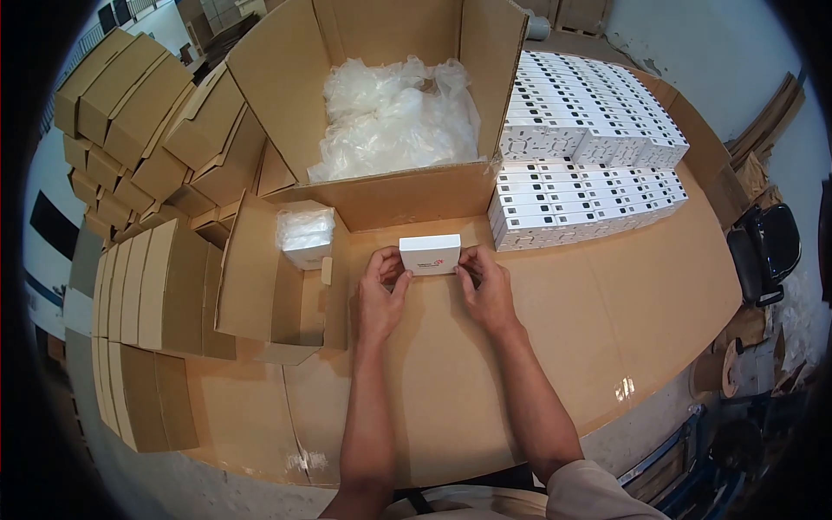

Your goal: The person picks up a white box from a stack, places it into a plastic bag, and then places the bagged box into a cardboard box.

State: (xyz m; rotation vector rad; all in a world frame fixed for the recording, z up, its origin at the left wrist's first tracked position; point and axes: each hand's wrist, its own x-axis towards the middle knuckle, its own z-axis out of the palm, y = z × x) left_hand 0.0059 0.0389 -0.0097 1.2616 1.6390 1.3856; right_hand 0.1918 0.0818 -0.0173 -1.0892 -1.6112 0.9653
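Observation:
A small white box [431,255] with a dark and pink mark on its front is held upright between my two hands. My left hand [383,293] grips its left side, with the thumb at the lower front corner. At its right side my right hand [487,289] holds it the same way. To the left, an open brown carton [250,277] has several plastic-wrapped white boxes [308,238] at its far end. Behind my hands, a large open carton [407,201] holds a heap of clear plastic bags [399,121].
Stacked white boxes [589,204] with dark squares fill the back right of the cardboard-covered table [598,347]. Brown cartons [186,286] stand at the left edge, with a pile of more cartons [143,113] behind them. A black chair [767,251] is beyond the right edge.

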